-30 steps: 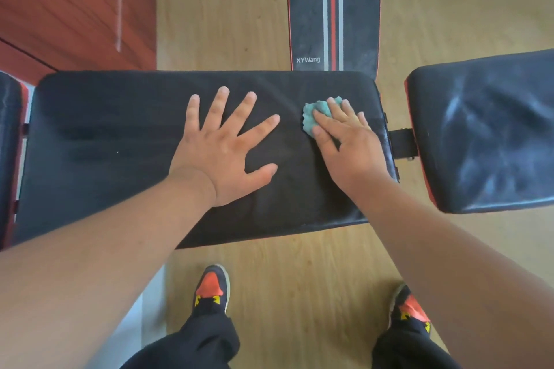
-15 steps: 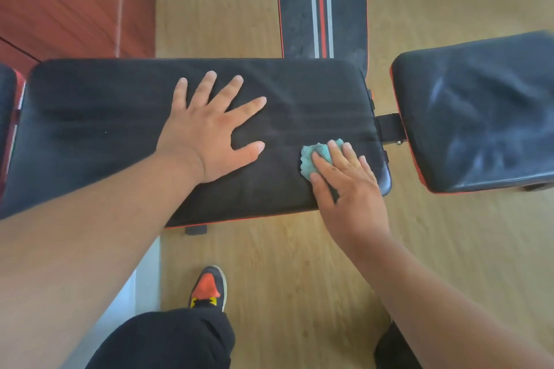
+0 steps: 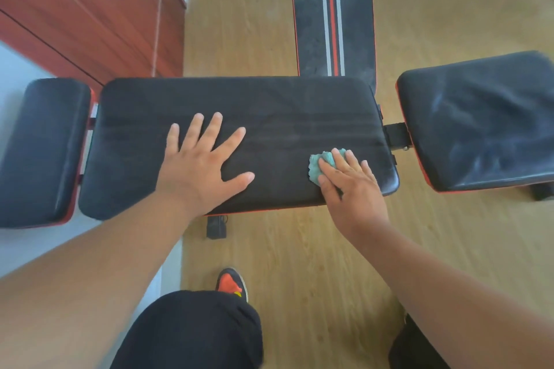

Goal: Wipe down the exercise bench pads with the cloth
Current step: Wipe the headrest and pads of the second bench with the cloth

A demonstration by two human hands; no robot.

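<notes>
On the middle pad (image 3: 269, 105), left hand (image 3: 201, 171) lies fingers spread; right hand (image 3: 350, 186) presses the cloth (image 3: 322, 165) flat.

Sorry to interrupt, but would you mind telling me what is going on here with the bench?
A person is wiping the black exercise bench. The right hand presses a crumpled teal cloth onto the long middle pad, near its right front corner. The left hand lies flat with spread fingers on the same pad. The right pad shows pale streaks, and a smaller pad sits at the left.
</notes>
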